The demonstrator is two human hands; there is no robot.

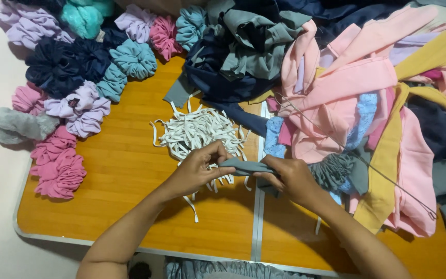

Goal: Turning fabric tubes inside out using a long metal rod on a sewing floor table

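My left hand [198,169] and my right hand [288,178] together pinch a narrow grey fabric tube [246,166] above the middle of the wooden table [125,170]. The left fingers grip its left end; the right hand holds its other end, where the grey cloth bunches into gathers [331,170]. Under and behind my hands lies a heap of short white elastic strips [197,130]. A long thin metal wire [336,142] runs diagonally across the pink cloth to the right of my right hand.
Finished scrunchies [78,67] in pink, lilac, teal, navy and grey crowd the table's left and far side. A big pile of pink, yellow, navy and grey fabric pieces [367,88] covers the right half. The table's metal edge [130,248] runs along the near side.
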